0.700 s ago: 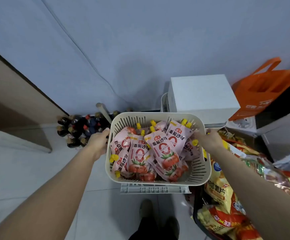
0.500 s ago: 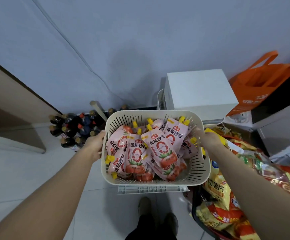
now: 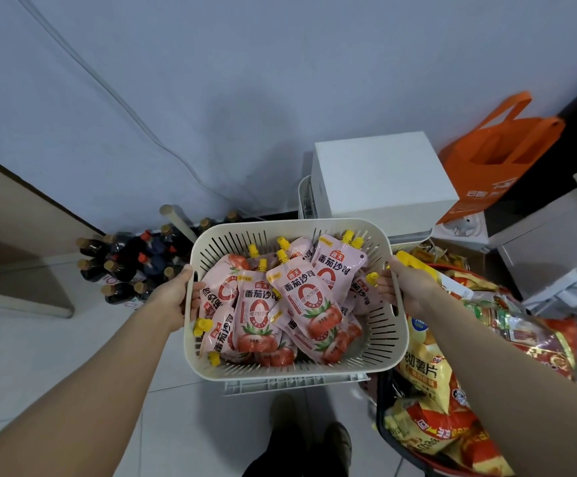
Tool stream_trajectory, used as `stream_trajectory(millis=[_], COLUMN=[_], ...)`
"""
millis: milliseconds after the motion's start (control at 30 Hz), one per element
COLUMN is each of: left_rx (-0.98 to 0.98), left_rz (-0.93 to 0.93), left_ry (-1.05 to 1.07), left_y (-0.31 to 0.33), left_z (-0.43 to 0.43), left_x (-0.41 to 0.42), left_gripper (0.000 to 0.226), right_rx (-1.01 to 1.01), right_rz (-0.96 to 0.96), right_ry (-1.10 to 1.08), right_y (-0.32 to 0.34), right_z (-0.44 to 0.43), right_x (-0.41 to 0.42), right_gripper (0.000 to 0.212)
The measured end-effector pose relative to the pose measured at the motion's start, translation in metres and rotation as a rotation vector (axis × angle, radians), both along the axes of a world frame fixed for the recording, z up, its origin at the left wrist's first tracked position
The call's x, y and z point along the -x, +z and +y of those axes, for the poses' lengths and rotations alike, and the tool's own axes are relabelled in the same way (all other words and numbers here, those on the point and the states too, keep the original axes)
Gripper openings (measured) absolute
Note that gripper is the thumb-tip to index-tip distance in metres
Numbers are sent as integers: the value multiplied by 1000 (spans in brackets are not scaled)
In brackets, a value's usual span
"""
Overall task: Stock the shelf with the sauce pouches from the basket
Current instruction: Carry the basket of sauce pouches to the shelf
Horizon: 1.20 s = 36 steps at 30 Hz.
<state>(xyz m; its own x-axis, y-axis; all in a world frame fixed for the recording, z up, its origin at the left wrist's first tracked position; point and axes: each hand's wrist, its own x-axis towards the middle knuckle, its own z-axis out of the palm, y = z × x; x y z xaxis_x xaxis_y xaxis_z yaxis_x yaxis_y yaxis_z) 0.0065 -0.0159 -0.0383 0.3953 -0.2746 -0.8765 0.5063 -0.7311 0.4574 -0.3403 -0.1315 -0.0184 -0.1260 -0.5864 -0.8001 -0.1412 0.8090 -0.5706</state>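
Note:
A cream slotted plastic basket (image 3: 380, 359) is held in front of me above the floor. It is filled with several pink tomato sauce pouches (image 3: 309, 304) with yellow caps, lying in a loose pile. My left hand (image 3: 176, 297) grips the basket's left rim. My right hand (image 3: 405, 287) grips the right rim. No shelf is in view.
Dark sauce bottles (image 3: 132, 266) stand on the floor at the left by the wall. A white box (image 3: 380, 173) sits behind the basket, an orange bag (image 3: 497, 156) to its right. Snack packets (image 3: 452, 373) fill a dark basket at the right. A pale crate (image 3: 294, 382) lies under the basket.
The basket has stayed in both hands and come slightly nearer and leftward in view; the pouches inside have not shifted.

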Motion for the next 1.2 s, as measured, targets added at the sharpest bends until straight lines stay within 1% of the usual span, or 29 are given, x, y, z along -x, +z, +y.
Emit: stream_trajectory(millis=[200, 367, 500, 633, 767, 933, 1033, 1200], left_rx=[-18, -71, -72, -30, 13, -4, -14, 8], left_rz=[29, 70, 72, 60, 84, 60, 51, 118], left_ry=[82, 145, 177, 224, 350, 571, 698, 943], left_y=[3, 18, 48, 83, 117, 155, 170, 185], left_z=[4, 21, 38, 70, 124, 217, 282, 388], left_x=[1, 2, 4, 8, 17, 39, 55, 73], left_gripper=[44, 44, 46, 46, 42, 41, 43, 44], right_rx=[3, 35, 37, 54, 94, 120, 136, 95], right_rz=[102, 137, 128, 70, 8, -57, -87, -83], right_ry=[16, 34, 68, 103, 213, 400, 532, 767], right_y=[3, 24, 50, 77, 102, 135, 149, 157], right_z=[2, 9, 22, 42, 62, 89, 115, 176], right_x=[-4, -11, -14, -19, -25, -49, -74, -132], right_gripper=[39, 38, 37, 37, 40, 36, 30, 37])
